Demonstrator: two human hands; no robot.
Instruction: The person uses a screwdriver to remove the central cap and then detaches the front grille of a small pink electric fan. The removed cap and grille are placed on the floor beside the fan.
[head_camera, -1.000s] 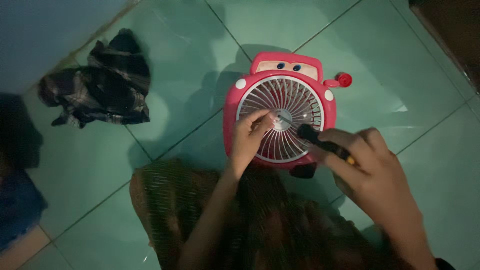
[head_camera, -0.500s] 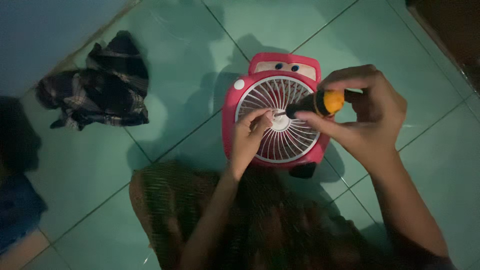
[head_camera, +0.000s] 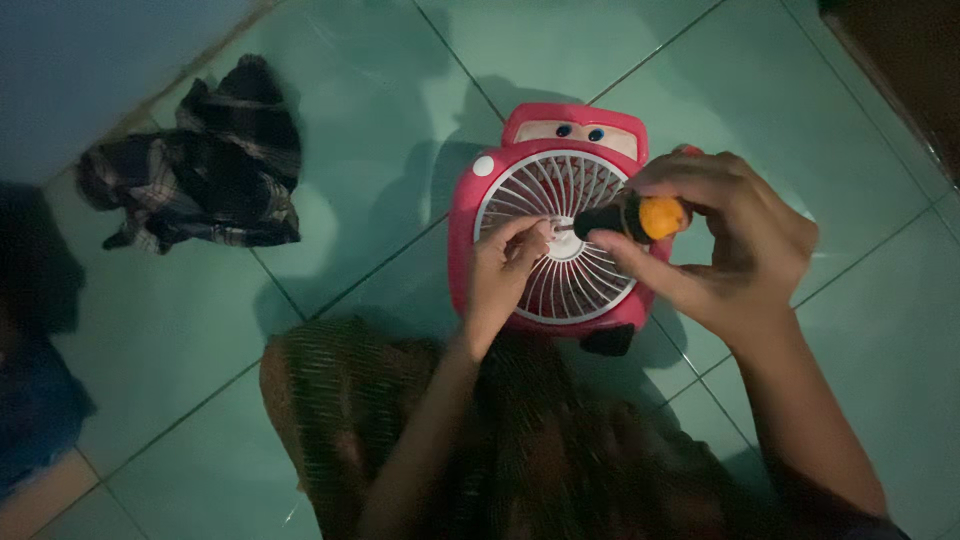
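The right hand (head_camera: 735, 250) is gripping the screwdriver (head_camera: 628, 219) at the fan (head_camera: 560, 235) hub; the left hand (head_camera: 500, 275) is pinching its tip, best kept square to the grille.

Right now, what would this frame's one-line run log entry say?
left hand: fingertips pinched at fan grille hub | right hand: grips screwdriver, tip at hub | red toy-car fan: flat on green tiled floor | plaid cloth: left

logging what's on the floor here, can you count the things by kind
fan, pink and red with a white grille: 1
screwdriver, black and orange handle, in the right hand: 1
crumpled plaid cloth: 1
hands, counting the left hand at the grille's hub: 2
total: 3 things, 2 hands
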